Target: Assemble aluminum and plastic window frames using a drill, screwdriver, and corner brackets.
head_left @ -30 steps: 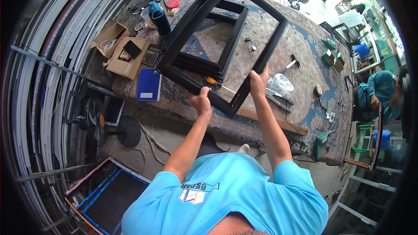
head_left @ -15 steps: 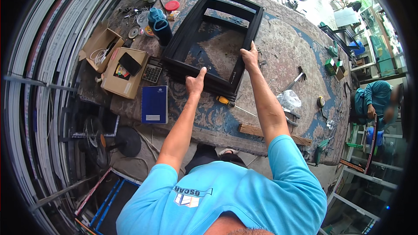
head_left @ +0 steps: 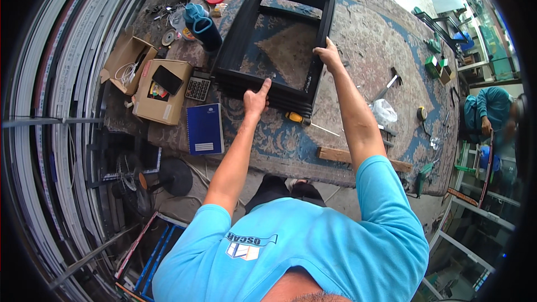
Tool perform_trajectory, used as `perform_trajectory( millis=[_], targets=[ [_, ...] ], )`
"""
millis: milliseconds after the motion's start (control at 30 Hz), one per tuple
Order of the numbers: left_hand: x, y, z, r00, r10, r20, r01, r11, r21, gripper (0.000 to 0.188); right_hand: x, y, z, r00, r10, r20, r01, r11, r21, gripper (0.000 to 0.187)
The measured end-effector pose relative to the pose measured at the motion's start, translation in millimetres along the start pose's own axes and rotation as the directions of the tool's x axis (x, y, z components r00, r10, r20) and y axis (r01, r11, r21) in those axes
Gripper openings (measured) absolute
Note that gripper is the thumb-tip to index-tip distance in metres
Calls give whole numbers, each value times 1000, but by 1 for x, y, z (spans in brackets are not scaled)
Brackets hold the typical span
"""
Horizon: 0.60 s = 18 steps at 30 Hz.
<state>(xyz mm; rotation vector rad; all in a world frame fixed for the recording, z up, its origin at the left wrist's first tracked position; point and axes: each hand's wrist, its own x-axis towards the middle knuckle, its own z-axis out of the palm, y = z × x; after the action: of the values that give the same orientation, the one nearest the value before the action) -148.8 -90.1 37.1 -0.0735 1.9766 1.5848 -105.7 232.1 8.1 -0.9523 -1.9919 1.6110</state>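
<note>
A stack of black rectangular frames (head_left: 235,50) lies on the carpet-covered table, tilted away to the upper right. My left hand (head_left: 257,100) grips its near side, thumb on top and the fingers curled partly out of sight against the edge. On the right side rail, my right hand (head_left: 328,56) is closed with its thumb over the top; its other fingers are mostly hidden. A screwdriver (head_left: 295,117) with a yellow handle lies just beyond the stack's near right corner. Through the frame openings, the patterned carpet (head_left: 285,50) shows.
Left of the stack are a blue bottle (head_left: 204,31), a calculator (head_left: 198,88), a blue notebook (head_left: 205,129) and a cardboard box with a phone (head_left: 167,80). On the right lie a hammer (head_left: 386,85), a tape measure (head_left: 422,113) and a wood strip (head_left: 335,155). A co-worker (head_left: 489,109) bends at far right.
The view has shifted slightly. The frames in the stack look more evenly lined up at the far end. Both hands keep their hold on the same sides.
</note>
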Motion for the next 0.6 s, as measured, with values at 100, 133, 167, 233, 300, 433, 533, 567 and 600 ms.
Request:
perform_trajectory(
  millis=[100,133,167,233,300,433,533,567,600],
  targets=[
    [2,1,7,999,-12,34,11,1000,20,61,-2,15,-24,1000,-6,-4,6,999,-52,96],
    [4,-2,3,999,-21,29,20,999,34,61,-13,14,-22,995,-4,-100,-8,993,-117,95],
    [6,-4,0,997,-48,53,47,999,29,61,-26,15,-22,980,-11,-199,-26,983,-183,95],
    [5,-14,-5,993,-84,77,81,996,43,63,-68,25,-36,980,65,-190,-63,998,19,84],
    [0,-22,-14,991,-80,103,86,995,-51,59,-135,20,-53,986,169,1,-158,922,354,73],
    [-44,-44,-30,961,-87,264,104,993,-49,48,-309,7,-106,763,283,582,-524,798,299,54],
    [-100,-81,-49,807,-285,518,199,956,216,41,-426,22,-126,423,505,753,-795,605,41,58],
    [-120,-96,-61,737,-405,541,259,909,327,40,-457,41,-122,355,591,724,-827,559,-50,56],
    [-139,-122,-74,711,-446,544,181,863,471,48,-492,69,-119,327,686,650,-850,514,-114,53]
  ],
)
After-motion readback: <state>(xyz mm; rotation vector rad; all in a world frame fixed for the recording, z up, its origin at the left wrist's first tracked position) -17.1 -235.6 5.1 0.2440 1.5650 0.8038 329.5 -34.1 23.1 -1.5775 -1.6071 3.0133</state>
